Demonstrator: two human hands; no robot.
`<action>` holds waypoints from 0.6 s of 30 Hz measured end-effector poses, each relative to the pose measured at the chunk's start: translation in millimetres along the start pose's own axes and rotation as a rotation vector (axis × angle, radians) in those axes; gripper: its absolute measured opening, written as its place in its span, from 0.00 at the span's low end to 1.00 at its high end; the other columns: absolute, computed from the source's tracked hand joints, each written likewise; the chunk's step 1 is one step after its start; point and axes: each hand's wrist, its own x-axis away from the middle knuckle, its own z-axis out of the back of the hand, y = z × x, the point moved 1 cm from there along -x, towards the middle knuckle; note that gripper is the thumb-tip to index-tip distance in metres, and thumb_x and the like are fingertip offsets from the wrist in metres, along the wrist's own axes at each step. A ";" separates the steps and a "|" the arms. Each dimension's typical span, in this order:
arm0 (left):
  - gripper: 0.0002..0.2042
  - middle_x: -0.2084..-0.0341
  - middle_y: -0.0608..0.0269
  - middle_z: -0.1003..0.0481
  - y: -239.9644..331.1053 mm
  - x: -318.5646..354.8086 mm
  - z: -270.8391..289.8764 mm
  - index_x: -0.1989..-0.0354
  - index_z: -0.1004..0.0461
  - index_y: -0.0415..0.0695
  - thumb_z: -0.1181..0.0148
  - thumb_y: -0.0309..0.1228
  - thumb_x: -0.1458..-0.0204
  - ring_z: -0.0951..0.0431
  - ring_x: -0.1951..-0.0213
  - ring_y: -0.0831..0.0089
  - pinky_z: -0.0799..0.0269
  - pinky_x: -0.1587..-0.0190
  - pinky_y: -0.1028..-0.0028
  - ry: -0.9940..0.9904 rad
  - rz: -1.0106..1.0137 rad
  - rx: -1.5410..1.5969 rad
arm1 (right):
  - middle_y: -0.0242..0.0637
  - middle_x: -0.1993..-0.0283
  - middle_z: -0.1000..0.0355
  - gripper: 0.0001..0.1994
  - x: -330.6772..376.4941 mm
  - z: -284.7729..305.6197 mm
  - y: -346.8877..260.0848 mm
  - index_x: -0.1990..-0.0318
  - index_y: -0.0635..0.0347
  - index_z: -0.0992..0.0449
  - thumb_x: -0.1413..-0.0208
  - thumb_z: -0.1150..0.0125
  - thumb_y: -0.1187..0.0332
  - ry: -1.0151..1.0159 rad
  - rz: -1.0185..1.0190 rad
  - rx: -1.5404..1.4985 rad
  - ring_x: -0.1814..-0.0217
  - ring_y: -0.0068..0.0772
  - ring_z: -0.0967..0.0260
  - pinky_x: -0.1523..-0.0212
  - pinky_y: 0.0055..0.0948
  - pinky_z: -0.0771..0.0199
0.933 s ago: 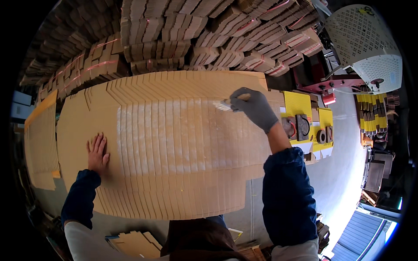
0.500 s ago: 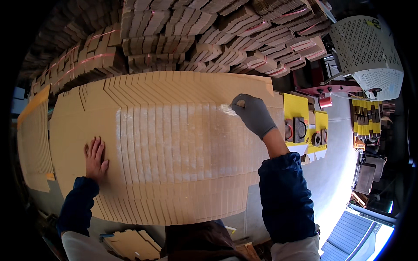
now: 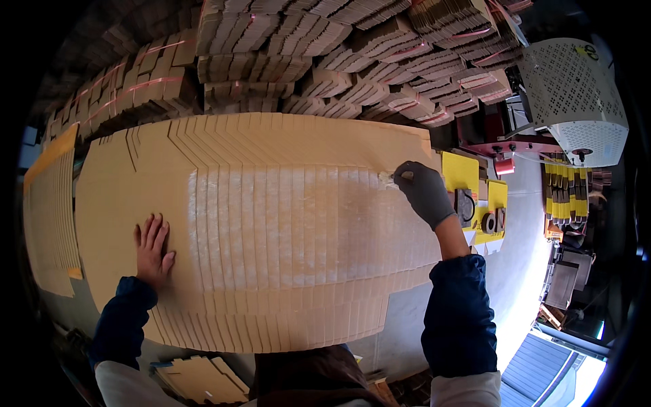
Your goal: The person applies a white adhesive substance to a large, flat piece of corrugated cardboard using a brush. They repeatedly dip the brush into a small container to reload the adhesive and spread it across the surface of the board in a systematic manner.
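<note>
While right hand (image 3: 424, 193), grey-gloved, fingers clamped on small brush (image 3: 391, 178), sits at far right end of fanned cardboard blanks (image 3: 271, 224), pale glue band runs leftward from it across overlapped flaps. Compared with a second ago, right hand barely shifted; stroke seems at its end. Left hand (image 3: 152, 247), bare, fingers spread flat, has slid slightly along left part of fan, pinning blanks on table (image 3: 413, 319). Bundled box stacks (image 3: 325, 61) lie beyond both hands.

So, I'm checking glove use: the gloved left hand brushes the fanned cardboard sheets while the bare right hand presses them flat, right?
Not quite, the sides are swapped. The head view shows the gloved right hand brushing the cardboard sheets and the bare left hand pressing them flat.
</note>
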 end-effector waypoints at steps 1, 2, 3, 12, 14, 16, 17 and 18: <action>0.33 0.30 0.49 0.48 1.3 0.3 2.4 0.32 0.44 0.42 0.51 0.41 0.46 0.53 0.28 0.47 0.69 0.30 0.42 -0.003 0.014 0.007 | 0.47 0.66 0.25 0.04 -3.6 3.8 -20.0 0.66 0.60 0.23 0.48 0.40 0.72 0.026 -0.003 -0.092 0.63 0.51 0.26 0.60 0.40 0.26; 0.33 0.30 0.49 0.48 2.3 -1.3 4.2 0.32 0.44 0.42 0.51 0.41 0.46 0.53 0.28 0.47 0.69 0.30 0.42 -0.006 0.020 0.015 | 0.47 0.66 0.24 0.04 -9.4 1.1 -39.0 0.66 0.60 0.23 0.49 0.39 0.72 0.048 0.075 -0.143 0.63 0.51 0.26 0.60 0.40 0.26; 0.33 0.30 0.49 0.47 2.6 -1.4 3.1 0.32 0.44 0.42 0.51 0.41 0.46 0.52 0.28 0.47 0.69 0.30 0.42 -0.002 0.017 0.014 | 0.47 0.66 0.24 0.04 -15.6 -4.9 -60.0 0.66 0.60 0.22 0.49 0.39 0.72 0.069 0.150 -0.191 0.63 0.51 0.26 0.59 0.39 0.26; 0.32 0.30 0.48 0.48 1.1 0.1 5.6 0.32 0.44 0.41 0.50 0.40 0.46 0.53 0.28 0.47 0.69 0.29 0.43 -0.009 0.008 0.016 | 0.46 0.67 0.25 0.04 -32.9 -19.7 -76.6 0.67 0.61 0.23 0.47 0.40 0.71 -0.082 0.122 -0.159 0.64 0.50 0.26 0.60 0.36 0.26; 0.32 0.30 0.51 0.46 -2.6 2.7 3.1 0.33 0.42 0.44 0.47 0.40 0.47 0.51 0.29 0.48 0.68 0.30 0.41 0.049 -0.005 0.027 | 0.48 0.67 0.25 0.05 -47.4 -28.8 -110.5 0.67 0.60 0.24 0.45 0.42 0.68 -0.047 0.232 -0.247 0.63 0.54 0.27 0.60 0.41 0.27; 0.32 0.30 0.51 0.46 -3.2 4.4 0.1 0.33 0.42 0.44 0.46 0.40 0.47 0.51 0.29 0.49 0.67 0.30 0.41 0.047 0.010 0.018 | 0.47 0.66 0.25 0.06 -54.5 -46.8 -122.6 0.66 0.60 0.24 0.44 0.41 0.67 -0.066 0.268 -0.143 0.63 0.51 0.27 0.60 0.38 0.27; 0.32 0.30 0.51 0.46 -0.7 2.6 -1.3 0.33 0.42 0.44 0.46 0.40 0.47 0.51 0.29 0.49 0.67 0.30 0.41 0.046 0.012 0.022 | 0.45 0.67 0.25 0.06 -53.8 -56.3 -115.2 0.65 0.61 0.23 0.45 0.39 0.68 -0.056 0.277 -0.053 0.65 0.46 0.26 0.61 0.33 0.27; 0.32 0.30 0.51 0.46 1.4 0.1 -2.2 0.33 0.41 0.44 0.46 0.41 0.47 0.51 0.29 0.49 0.67 0.30 0.41 0.044 0.004 0.036 | 0.47 0.66 0.25 0.07 -50.7 -52.9 -100.1 0.65 0.60 0.24 0.44 0.41 0.67 -0.090 0.229 -0.088 0.63 0.50 0.26 0.60 0.38 0.27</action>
